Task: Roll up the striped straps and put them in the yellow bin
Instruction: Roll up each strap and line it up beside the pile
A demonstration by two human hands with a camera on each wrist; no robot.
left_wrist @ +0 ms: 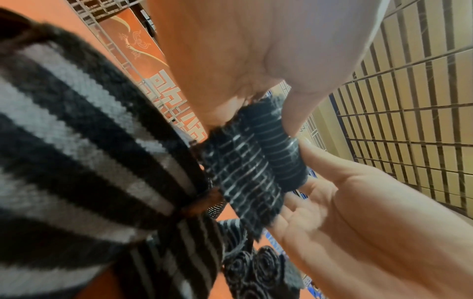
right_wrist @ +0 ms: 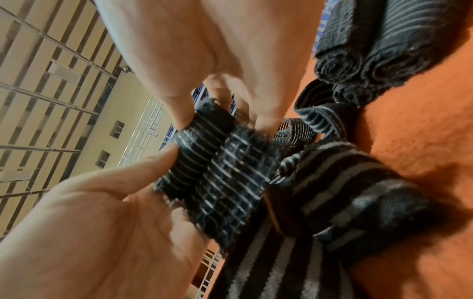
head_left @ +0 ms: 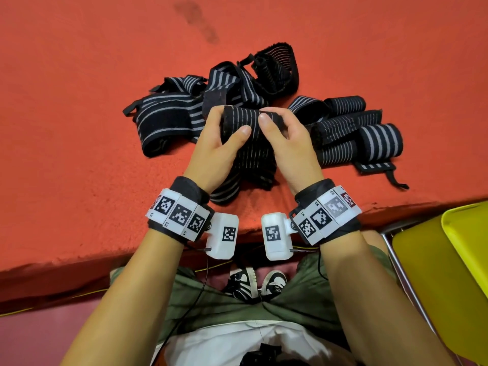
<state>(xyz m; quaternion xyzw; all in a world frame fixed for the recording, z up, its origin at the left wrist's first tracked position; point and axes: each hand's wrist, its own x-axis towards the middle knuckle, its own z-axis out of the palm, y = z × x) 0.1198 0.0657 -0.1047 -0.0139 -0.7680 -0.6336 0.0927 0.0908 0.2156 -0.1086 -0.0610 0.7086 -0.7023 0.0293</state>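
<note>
Nearest the body, the loose tail of the strap [head_left: 250, 165] hangs from between the wrists down to the bench [head_left: 79, 128]. Above it, the left hand [head_left: 214, 143] and right hand [head_left: 285, 143] pinch opposite ends of the rolled part [head_left: 245, 116], thumbs toward the body, fingers curled over the far side. The roll's long axis runs hand to hand, so winding goes toward the body. Beyond the fingertips lie the unrolled straps [head_left: 184, 101]; right of the right hand, seemingly rolled ones [head_left: 364, 133]. The yellow bin [head_left: 433, 273] sits right of the right forearm, nearer that hand.

Straps [head_left: 211, 101] on table [head_left: 79, 128] — bin [head_left: 443, 273] right.
</note>
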